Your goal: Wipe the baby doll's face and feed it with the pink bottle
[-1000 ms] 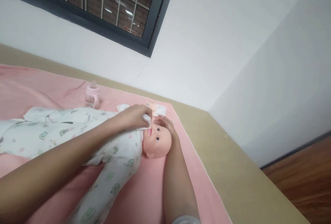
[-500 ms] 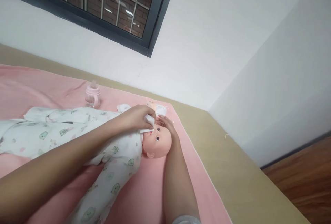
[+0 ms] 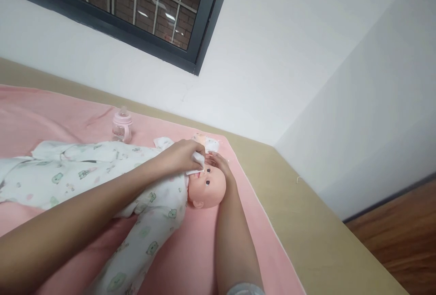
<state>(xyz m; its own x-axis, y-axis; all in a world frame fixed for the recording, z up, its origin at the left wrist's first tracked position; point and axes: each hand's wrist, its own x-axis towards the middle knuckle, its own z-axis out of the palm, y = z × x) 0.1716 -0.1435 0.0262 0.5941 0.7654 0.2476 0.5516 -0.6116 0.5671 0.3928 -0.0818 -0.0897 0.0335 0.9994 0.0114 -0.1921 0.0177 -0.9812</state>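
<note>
A baby doll (image 3: 211, 193) lies on its back on the pink blanket (image 3: 190, 254), dressed in a white outfit (image 3: 102, 158) with green animal prints. My left hand (image 3: 182, 154) is closed on a white wipe (image 3: 197, 164), whose lower edge touches the doll's face near the mouth and nose. Against the top and far side of the doll's head rests my right hand (image 3: 222, 164). Its fingers are stretched out, and nothing shows in them. Part of the doll's face is hidden behind the wipe and my left hand.
A pink-lidded baby bottle (image 3: 122, 126) with handles stands on the blanket beyond the doll. Behind my hands lies a small printed packet or cloth (image 3: 211, 144). The wooden tabletop (image 3: 289, 213) borders a white wall (image 3: 245, 81) with a barred window (image 3: 153, 8).
My left hand has shifted very slightly with the wipe, still at the doll's face. My right hand, the doll and the bottle look unmoved.
</note>
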